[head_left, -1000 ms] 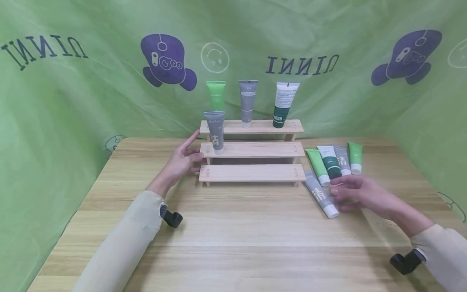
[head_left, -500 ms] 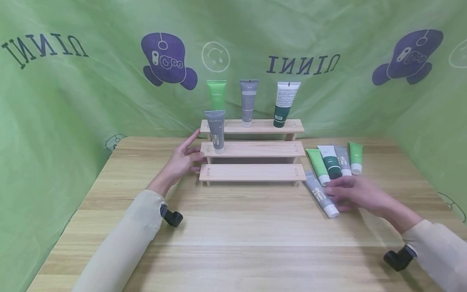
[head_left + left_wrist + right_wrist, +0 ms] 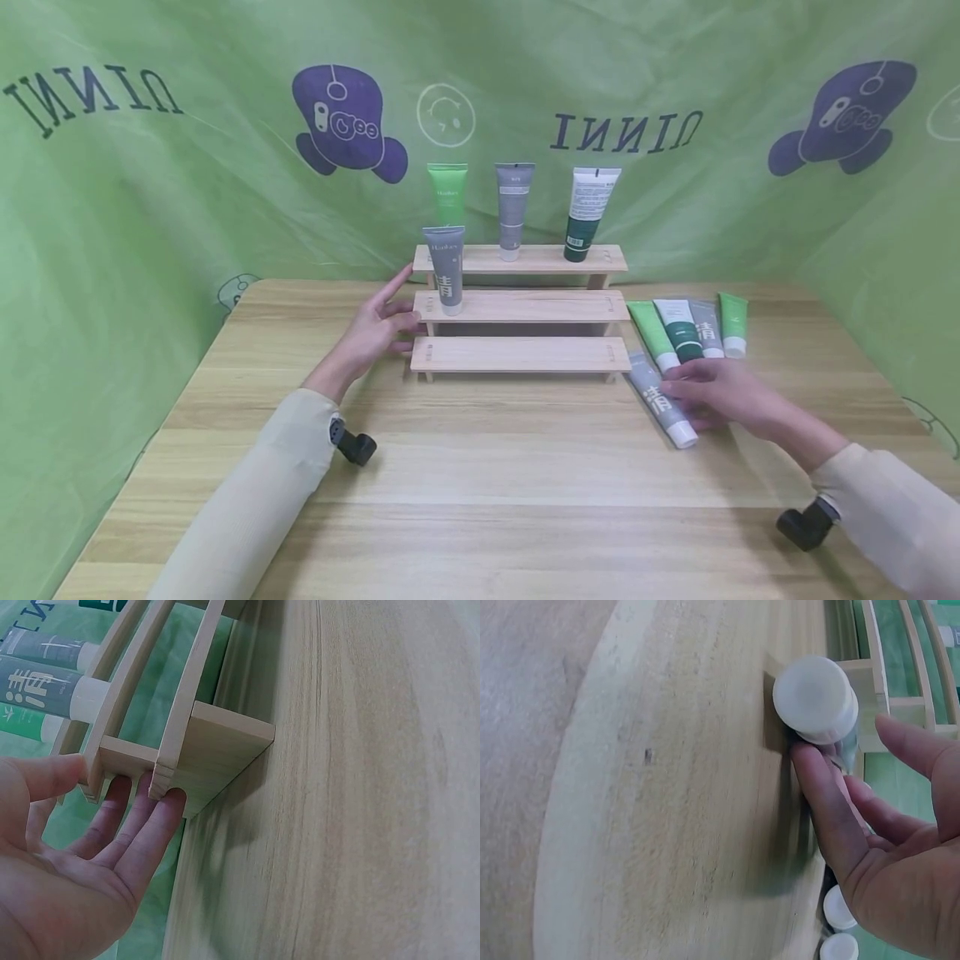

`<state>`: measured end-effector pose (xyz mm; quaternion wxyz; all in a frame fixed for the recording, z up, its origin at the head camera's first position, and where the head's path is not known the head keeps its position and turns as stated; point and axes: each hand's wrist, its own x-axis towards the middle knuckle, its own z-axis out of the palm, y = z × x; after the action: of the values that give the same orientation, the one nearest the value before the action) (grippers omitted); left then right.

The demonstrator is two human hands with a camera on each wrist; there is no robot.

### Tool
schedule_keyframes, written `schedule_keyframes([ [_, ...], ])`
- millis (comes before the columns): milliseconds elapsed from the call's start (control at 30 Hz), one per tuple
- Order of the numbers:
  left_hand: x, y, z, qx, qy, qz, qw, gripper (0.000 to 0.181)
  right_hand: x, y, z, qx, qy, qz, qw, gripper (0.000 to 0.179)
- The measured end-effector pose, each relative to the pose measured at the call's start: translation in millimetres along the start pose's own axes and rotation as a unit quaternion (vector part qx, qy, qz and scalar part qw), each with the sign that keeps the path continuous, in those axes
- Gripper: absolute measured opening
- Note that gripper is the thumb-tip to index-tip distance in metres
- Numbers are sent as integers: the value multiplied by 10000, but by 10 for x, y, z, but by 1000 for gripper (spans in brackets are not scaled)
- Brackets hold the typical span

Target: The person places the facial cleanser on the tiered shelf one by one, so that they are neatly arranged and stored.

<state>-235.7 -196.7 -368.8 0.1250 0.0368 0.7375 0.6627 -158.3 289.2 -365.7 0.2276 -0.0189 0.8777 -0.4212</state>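
Observation:
At the left end of a three-tier wooden display rack (image 3: 540,356), my left hand (image 3: 367,333) holds its edge; in the left wrist view its thumb lies on one shelf end and the fingers reach beneath the boards. A grey cosmetic tube (image 3: 657,403) with a white cap lies on the table beside the rack's right end. My right hand (image 3: 731,393) is at this tube's right side, fingertips by it. In the right wrist view, a finger touches under the tube's cap (image 3: 810,696) while the thumb stands away from it.
On the top shelf stand a green tube (image 3: 447,192), a grey tube (image 3: 513,208) and a white-and-dark-green tube (image 3: 588,217). Another grey tube (image 3: 448,271) stands on the middle shelf's left end. Several tubes lie behind my right hand, including a green one (image 3: 733,321). A green curtain (image 3: 225,183) hangs behind.
My right hand has moved left and closer to the lying grey tube. My left hand stays at the rack's left end, and the standing tubes keep their places.

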Motion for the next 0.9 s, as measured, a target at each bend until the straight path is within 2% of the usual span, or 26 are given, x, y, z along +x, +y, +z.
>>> schedule_keyframes([
  [133, -3, 8, 5, -79, 5, -42, 10000, 83, 43, -49, 11, -820, 235, -156, 9962, 63],
  [200, -4, 9, 6, -102, 4, -58, 9999, 83, 62, -74, 18, -1051, 275, -184, 9939, 61],
  [900, -8, 4, 10, -10, -11, 27, 10000, 84, 137, -149, -17, -922, -87, 423, 9948, 59],
])
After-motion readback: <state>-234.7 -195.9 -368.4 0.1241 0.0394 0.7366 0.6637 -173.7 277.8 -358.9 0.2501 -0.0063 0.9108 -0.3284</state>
